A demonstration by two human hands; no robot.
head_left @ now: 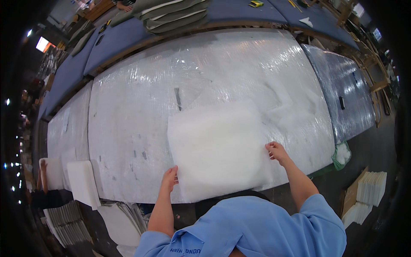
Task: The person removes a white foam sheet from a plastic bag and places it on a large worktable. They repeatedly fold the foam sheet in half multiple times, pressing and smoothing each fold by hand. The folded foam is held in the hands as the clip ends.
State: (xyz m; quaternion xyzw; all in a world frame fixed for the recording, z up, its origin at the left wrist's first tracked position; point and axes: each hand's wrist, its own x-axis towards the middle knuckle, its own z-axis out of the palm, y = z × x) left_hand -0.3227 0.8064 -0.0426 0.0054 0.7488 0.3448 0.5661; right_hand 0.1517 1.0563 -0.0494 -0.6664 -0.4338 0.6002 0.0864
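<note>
A square pad of fluffy white batting (218, 150) lies flat in front of me, near the front edge of a table covered in clear plastic film (132, 107). At its left edge, my left hand (170, 176) is closed with the batting's thin rim between thumb and fingers. On the opposite side, farther up, my right hand (276, 152) pinches the right edge of the batting. The pad's outer fringe is thin and partly see-through, and blends into the film beneath.
Grey-green cushions (173, 17) are stacked on a blue-topped table (244, 13) behind. At left, a co-worker's arm (44, 177) holds a white pad. Stacked white sheets (371, 188) stand at lower right, and a green bag of white fluff (341, 155) is by the table's right corner.
</note>
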